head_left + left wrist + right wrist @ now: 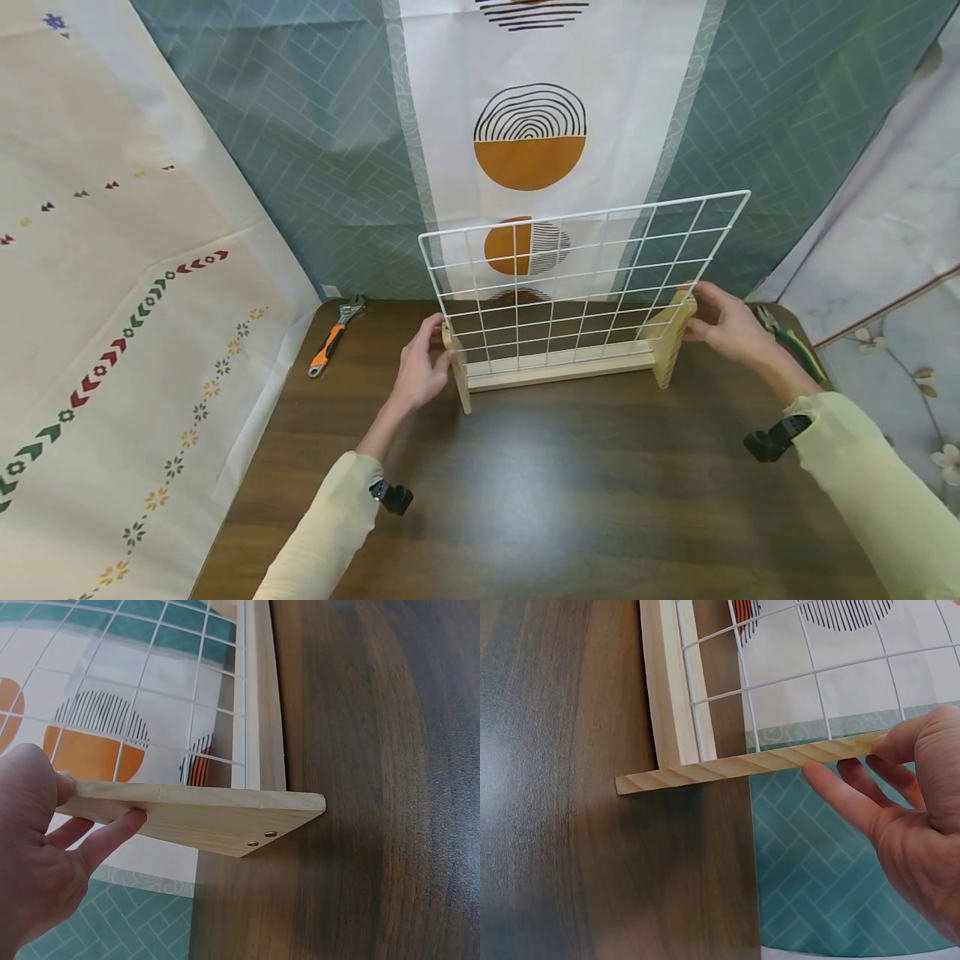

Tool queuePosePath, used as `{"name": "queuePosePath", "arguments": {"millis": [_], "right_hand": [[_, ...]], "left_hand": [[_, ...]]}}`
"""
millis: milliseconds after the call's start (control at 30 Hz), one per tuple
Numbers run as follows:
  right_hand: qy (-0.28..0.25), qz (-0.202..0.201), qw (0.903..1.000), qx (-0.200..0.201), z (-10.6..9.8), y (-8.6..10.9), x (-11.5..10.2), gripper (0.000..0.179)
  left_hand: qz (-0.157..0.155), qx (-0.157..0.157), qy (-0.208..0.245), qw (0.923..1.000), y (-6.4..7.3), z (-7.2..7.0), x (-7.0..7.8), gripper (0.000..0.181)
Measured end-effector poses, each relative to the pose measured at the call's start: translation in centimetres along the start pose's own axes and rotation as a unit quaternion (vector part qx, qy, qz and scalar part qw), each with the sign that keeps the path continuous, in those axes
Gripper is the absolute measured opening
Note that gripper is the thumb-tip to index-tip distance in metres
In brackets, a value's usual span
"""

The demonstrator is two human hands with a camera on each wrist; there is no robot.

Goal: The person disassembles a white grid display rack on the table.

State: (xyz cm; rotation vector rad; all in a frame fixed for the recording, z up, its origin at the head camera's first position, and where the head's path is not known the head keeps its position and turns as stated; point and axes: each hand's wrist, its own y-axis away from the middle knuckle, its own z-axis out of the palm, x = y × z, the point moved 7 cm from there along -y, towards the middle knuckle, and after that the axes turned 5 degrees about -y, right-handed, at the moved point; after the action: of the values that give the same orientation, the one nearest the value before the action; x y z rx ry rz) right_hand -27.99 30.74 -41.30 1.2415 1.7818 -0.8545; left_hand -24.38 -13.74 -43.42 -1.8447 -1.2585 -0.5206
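Two ends of the wire-grid rack (551, 302) are in your grasp, and it stands at about the middle of the worktop (525, 500), close to the back edge. Your left hand (422, 371) pinches the left side panel (187, 814) near its upper end, your thumb over the edge and fingertips against the outer face. Your right hand (723, 321) grips the upper end of the right side panel (750, 763) in the same way, between thumb and fingers. Between these pale wooden panels runs a wooden crossbar (562, 377), low down, with the white wire grid (815, 673) rising from it well above the panels. On the left panel's outer face you can see two metal screw heads (271, 834) near the lower end. An adjustable wrench (335, 337) with orange-and-black grips lies by the worktop's back left corner, its jaw end toward the back edge. Near the back right corner, just beyond your right wrist, lie pliers (804, 354) with green-and-yellow handles, partly hidden by your arm. A teal patterned cloth (300, 125) hangs behind the back edge.
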Motion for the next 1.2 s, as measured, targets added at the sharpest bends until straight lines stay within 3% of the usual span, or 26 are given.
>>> {"name": "queuePosePath", "arguments": {"millis": [367, 800, 1200], "right_hand": [[0.002, 0.003, 1.0, 0.0, 0.8, 0.2, -0.4, 0.054], [-0.01, -0.014, 0.9998, 0.002, 1.7, 0.7, -1.2, 0.052], [0.008, -0.001, 1.0, -0.002, 2.5, 0.9, -1.3, 0.053]], "left_hand": [[-0.005, 0.004, 0.005, 1.0, 0.9, -0.8, -0.3, 0.054], [0.012, 0.016, -0.001, 0.9998, 1.8, -1.7, -0.2, 0.055], [0.003, 0.018, 0.002, 0.9998, 2.6, -2.4, -0.6, 0.055]]}}
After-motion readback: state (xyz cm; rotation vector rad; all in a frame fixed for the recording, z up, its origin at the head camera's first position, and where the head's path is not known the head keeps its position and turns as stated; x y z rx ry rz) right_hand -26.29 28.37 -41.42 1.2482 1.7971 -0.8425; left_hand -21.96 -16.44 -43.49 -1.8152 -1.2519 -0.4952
